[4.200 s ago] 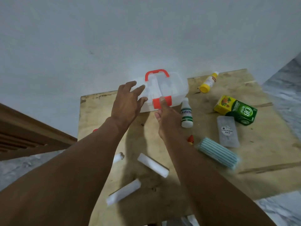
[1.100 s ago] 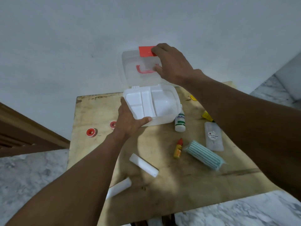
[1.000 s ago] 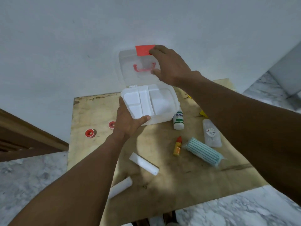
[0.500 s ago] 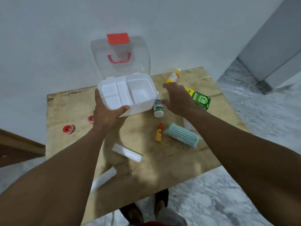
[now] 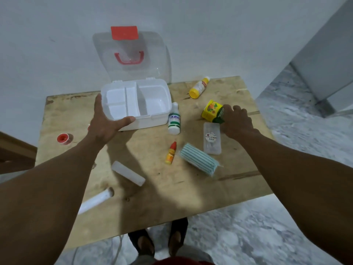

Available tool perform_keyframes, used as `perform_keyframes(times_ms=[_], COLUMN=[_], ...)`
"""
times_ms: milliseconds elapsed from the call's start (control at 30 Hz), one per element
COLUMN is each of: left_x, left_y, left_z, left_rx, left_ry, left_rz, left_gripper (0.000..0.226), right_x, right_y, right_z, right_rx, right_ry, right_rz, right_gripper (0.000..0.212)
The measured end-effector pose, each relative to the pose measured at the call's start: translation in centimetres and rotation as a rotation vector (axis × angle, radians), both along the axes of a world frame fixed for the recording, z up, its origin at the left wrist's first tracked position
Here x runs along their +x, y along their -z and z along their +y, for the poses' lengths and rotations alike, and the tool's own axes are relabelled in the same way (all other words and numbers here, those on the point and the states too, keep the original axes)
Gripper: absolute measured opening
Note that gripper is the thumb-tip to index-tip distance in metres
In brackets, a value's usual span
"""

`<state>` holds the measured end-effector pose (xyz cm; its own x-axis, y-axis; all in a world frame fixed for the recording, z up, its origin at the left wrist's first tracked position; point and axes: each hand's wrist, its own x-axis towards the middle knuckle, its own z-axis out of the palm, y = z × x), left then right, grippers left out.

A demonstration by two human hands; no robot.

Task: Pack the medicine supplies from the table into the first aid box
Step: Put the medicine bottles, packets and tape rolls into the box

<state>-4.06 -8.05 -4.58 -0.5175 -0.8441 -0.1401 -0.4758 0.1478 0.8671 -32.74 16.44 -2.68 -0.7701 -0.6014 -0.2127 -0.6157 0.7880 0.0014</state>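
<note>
nothing's packed yet as far as i can see, so basically the whole job is left. closest to me on the wooden table (image 5: 172,190) there's a white tube (image 5: 93,201) and a white stick-shaped box (image 5: 128,173), then a little red-capped dropper bottle (image 5: 171,153), a teal striped pack (image 5: 198,162) and a clear flat case (image 5: 211,139), with a red tape roll (image 5: 64,138) off at the left edge. right hand (image 5: 236,121) is down on the yellow-and-green carton (image 5: 211,110), fingers curled over its green end, but i honestly can't tell if it's got a real grip or is just touching. left hand (image 5: 107,125) is spread against the near left corner of the first aid box (image 5: 150,121), thumb along the front wall, steadying it. a white bottle with a green label (image 5: 174,122) stands just beside the box's right front corner. the lid (image 5: 131,54) is up against the wall, and the three small sections plus the big one all look empty. a yellow bottle (image 5: 198,87) lies further back.
</note>
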Motion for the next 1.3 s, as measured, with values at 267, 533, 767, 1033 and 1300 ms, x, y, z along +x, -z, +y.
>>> perform_keyframes(times_ms=[267, 533, 767, 1033, 1300], left_x=[-0.4, -0.1, -0.2, -0.1, -0.1], left_y=[-0.6, -0.8, -1.0, -0.6, 0.2], left_z=[0.3, 0.1, 0.7, 0.5, -0.4], left_rx=[-0.056, 0.043, 0.05, 0.059, 0.012], left_ry=[0.038, 0.003, 0.008, 0.001, 0.078], left_rz=[0.071, 0.043, 0.12, 0.203, 0.278], left_gripper=[0.101, 0.121, 0.111, 0.11, 0.097], right_x=[-2.3, -1.7, 4.2, 8.2, 10.0], right_y=[0.1, -4.0, -9.0, -8.9, -6.7], right_z=[-0.5, -4.4, -10.7, -15.2, -17.8], right_rx=[0.104, -0.26, -0.271, -0.07, -0.009], right_ry=[-0.028, -0.157, -0.242, -0.317, -0.311], right_rz=[-0.019, 0.117, -0.058, 0.048, 0.015], right_gripper=[0.055, 0.055, 0.055, 0.047, 0.047])
